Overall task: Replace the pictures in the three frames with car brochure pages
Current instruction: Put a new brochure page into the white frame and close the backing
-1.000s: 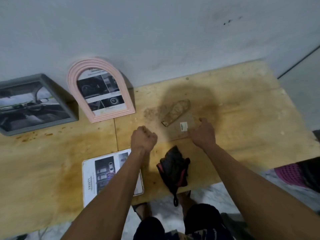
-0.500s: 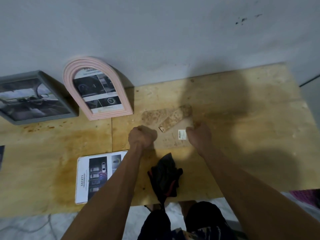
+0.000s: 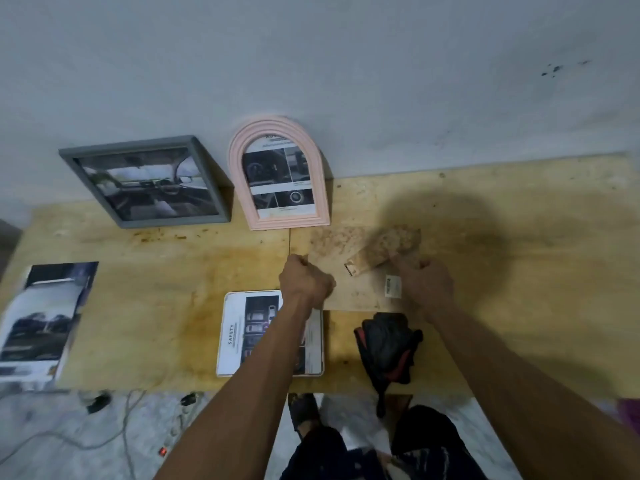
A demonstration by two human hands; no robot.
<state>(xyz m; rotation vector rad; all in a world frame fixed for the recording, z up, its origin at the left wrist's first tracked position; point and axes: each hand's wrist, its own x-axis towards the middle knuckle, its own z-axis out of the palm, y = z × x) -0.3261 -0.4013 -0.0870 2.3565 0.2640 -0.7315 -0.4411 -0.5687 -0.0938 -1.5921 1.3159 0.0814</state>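
A third picture frame [image 3: 346, 292] lies face down mid-table, showing its brown backing board, a fold-out stand [image 3: 381, 252] and a white sticker [image 3: 393, 286]. My left hand [image 3: 306, 284] is curled in a fist at the backing's left edge, gripping it. My right hand [image 3: 427, 285] curls over the right side next to the stand. A grey rectangular frame [image 3: 145, 181] and a pink arched frame [image 3: 278, 174] lean on the wall, both showing car interior pages. A loose "SAFETY" brochure page [image 3: 242, 334] lies partly under my left forearm.
More brochure pages [image 3: 41, 320] lie at the table's left end. A black and red cloth pouch [image 3: 388, 348] sits near the front edge, below the face-down frame. The wooden table [image 3: 536, 271] meets a grey wall behind. Cables lie on the floor at lower left.
The view has swung left, bringing in the grey frame and the left brochure. My right hand's fingers have curled in over the backing near the stand. The left fist has stayed at the left edge.
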